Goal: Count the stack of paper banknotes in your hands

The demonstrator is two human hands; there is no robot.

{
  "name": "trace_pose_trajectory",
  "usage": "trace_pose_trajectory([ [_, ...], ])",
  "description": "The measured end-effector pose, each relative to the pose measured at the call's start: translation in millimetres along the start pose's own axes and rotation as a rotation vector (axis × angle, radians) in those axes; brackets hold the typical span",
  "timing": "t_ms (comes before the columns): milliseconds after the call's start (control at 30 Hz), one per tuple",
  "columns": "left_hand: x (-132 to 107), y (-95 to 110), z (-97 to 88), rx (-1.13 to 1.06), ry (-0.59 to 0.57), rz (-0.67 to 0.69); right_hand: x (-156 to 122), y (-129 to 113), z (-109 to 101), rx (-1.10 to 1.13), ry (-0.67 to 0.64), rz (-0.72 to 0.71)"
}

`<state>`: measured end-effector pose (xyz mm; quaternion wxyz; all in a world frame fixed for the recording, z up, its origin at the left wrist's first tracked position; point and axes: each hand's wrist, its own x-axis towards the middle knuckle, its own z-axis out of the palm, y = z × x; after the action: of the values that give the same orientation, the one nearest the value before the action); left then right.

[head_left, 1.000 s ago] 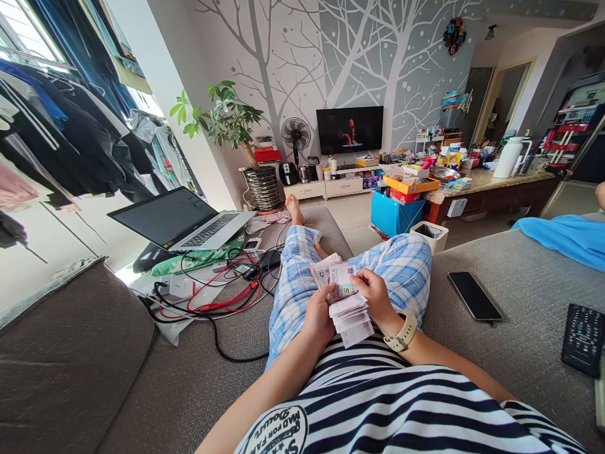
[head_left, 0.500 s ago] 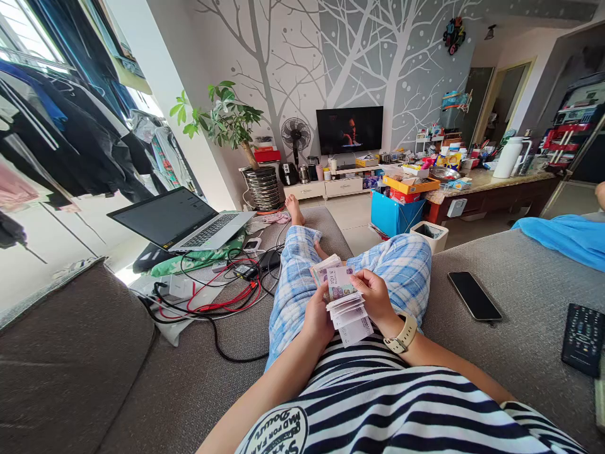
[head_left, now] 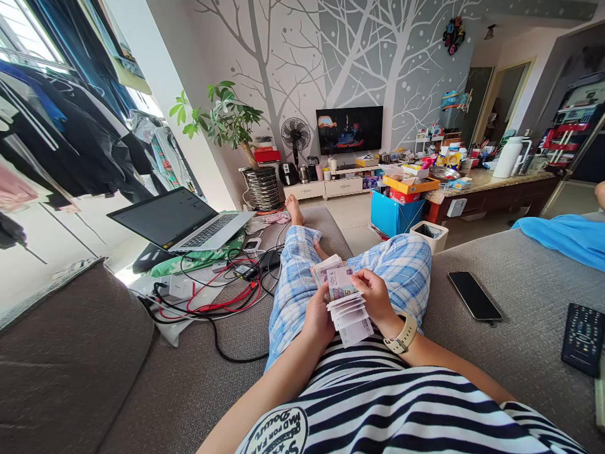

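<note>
A stack of banknotes [head_left: 350, 310], folded over and fanned out, is held between both hands above my lap. My left hand [head_left: 317, 317] is closed round the stack from the left, its thumb lying along the notes. On the other side, my right hand [head_left: 375, 296] pinches the upper edge of a purple-grey note that bears a figure 5. The far ends of the notes spread out beyond my left fingers, and the near ends hang down toward my striped shirt [head_left: 406, 403]. A beige watch [head_left: 401, 334] is on my right wrist.
On the grey sofa, a phone [head_left: 474, 296] and a remote control [head_left: 583, 339] lie to my right. An open laptop [head_left: 189, 221] and tangled cables [head_left: 246, 287] are on the left. Ahead stand a blue bin [head_left: 396, 214], a cluttered table [head_left: 501, 183] and a television [head_left: 350, 130].
The hands and the banknotes have hardly moved; the front note tilts very slightly. The television picture has changed.
</note>
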<state>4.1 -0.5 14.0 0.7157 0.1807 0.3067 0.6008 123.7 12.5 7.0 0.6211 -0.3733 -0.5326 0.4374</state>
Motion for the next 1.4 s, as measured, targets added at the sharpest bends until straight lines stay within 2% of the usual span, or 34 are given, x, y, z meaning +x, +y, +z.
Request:
trace_pose_trajectory([
  [467, -1.5, -2.7, 1.5, 0.038, -0.046, 0.017, 1.9, 3.2, -1.2, -0.014, -0.040, -0.010],
  [667, -2.8, -1.7, 1.4, 0.039, -0.026, 0.014, 3.0, 4.5, -0.6, -0.020, -0.067, -0.039],
  [833, -2.5, -1.0, 2.2, 0.048, -0.002, 0.024, 1.0, 1.7, -0.6, -0.003, -0.073, -0.025],
  [1400, 4.7, -1.6, -3.1, 0.020, -0.055, 0.062, -1.4, -6.9, -0.7, -0.007, -0.105, -0.064],
])
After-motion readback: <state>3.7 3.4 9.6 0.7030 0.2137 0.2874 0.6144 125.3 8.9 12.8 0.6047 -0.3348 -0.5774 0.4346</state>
